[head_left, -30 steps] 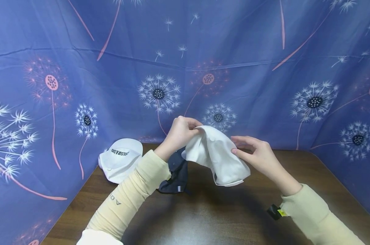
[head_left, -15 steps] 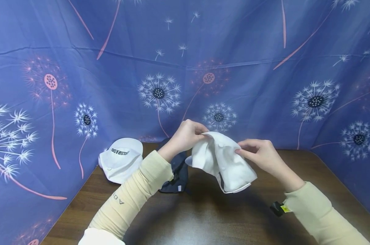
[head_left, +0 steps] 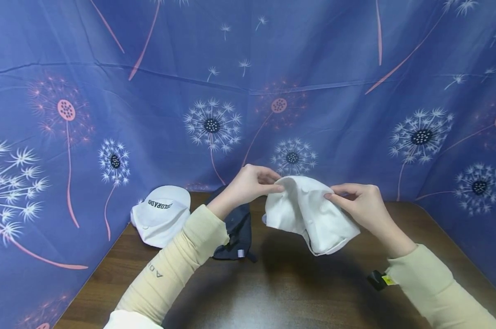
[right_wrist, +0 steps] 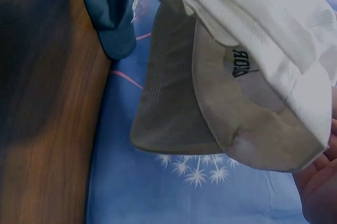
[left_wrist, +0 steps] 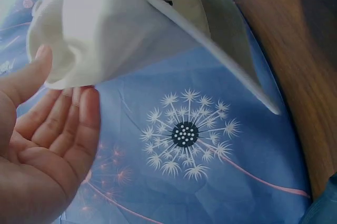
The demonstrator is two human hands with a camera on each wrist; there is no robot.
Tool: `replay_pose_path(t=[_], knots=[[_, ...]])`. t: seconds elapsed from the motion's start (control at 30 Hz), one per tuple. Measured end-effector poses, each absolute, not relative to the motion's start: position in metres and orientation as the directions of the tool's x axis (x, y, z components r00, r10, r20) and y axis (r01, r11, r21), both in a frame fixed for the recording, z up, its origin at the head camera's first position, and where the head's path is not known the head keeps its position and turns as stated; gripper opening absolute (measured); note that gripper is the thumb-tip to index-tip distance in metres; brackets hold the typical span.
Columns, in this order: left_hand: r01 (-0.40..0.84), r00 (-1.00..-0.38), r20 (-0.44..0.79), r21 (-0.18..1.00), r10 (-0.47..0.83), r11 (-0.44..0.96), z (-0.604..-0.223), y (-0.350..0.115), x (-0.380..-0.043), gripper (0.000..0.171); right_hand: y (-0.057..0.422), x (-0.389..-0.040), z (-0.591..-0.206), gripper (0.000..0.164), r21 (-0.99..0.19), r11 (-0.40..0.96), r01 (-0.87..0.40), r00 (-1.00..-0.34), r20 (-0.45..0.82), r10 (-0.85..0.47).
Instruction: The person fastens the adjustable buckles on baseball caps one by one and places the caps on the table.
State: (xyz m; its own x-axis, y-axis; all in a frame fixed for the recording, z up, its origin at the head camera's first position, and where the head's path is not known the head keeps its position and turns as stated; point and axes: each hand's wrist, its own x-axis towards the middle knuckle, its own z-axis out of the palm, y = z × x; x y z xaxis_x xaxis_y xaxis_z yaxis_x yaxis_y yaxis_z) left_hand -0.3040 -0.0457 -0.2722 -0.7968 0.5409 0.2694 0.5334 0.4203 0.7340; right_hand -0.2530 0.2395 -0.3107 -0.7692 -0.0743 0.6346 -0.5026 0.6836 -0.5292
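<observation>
A white cap [head_left: 309,214] is held above the table between both hands, its crown creased down the middle. My left hand [head_left: 248,185] pinches the crown at its upper left, thumb on the near side. In the left wrist view the thumb [left_wrist: 39,74] presses one face and the fingers lie under the edge. On the other side my right hand [head_left: 361,205] pinches the crown between thumb and fingers. From the right wrist camera, the cap's brim [right_wrist: 174,87] and its hollow inside with dark lettering show, with the right hand [right_wrist: 321,182] partly hidden behind the cap.
On the brown wooden table [head_left: 268,292], a white cap [head_left: 161,214] lettered COLORADO lies at the left. Beside it a dark blue cap [head_left: 237,233] is partly covered by the left forearm. A blue dandelion-print cloth [head_left: 338,114] hangs behind and along both sides.
Both hands have shifted right and slightly down with the white cap. Its crown has spread wider, and the left thumb shows more on its near side. The two caps on the table stay put.
</observation>
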Motion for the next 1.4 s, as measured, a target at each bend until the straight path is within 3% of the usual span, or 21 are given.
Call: replay_pose_path(t=[0.37, 0.53, 0.83, 1.13, 1.4], knots=[[0.471, -0.821, 0.198, 0.766, 0.535, 0.438, -0.296, -0.044, -0.295, 0.05, 0.253, -0.25, -0.309, 0.019, -0.518, 0.723, -0.457, -0.759, 0.65, -0.014], [0.477, -0.82, 0.209, 0.763, 0.532, 0.435, -0.307, -0.036, -0.292, 0.051, 0.258, -0.248, -0.308, 0.02, -0.513, 0.744, -0.429, -0.753, 0.658, 0.02], [0.463, -0.837, 0.236, 0.786, 0.493, 0.41, -0.324, -0.022, -0.296, 0.043, 0.267, -0.247, -0.308, 0.024, -0.547, 0.739, -0.394, -0.765, 0.64, 0.065], [0.49, -0.849, 0.334, 0.788, 0.409, 0.374, -0.335, -0.002, -0.305, 0.031, 0.274, -0.244, -0.305, 0.032, -0.638, 0.71, -0.297, -0.819, 0.553, 0.155], [0.534, -0.839, 0.399, 0.736, 0.371, 0.416, -0.341, 0.013, -0.306, 0.017, 0.291, -0.24, -0.308, 0.026, -0.598, 0.723, -0.345, -0.801, 0.589, 0.105]])
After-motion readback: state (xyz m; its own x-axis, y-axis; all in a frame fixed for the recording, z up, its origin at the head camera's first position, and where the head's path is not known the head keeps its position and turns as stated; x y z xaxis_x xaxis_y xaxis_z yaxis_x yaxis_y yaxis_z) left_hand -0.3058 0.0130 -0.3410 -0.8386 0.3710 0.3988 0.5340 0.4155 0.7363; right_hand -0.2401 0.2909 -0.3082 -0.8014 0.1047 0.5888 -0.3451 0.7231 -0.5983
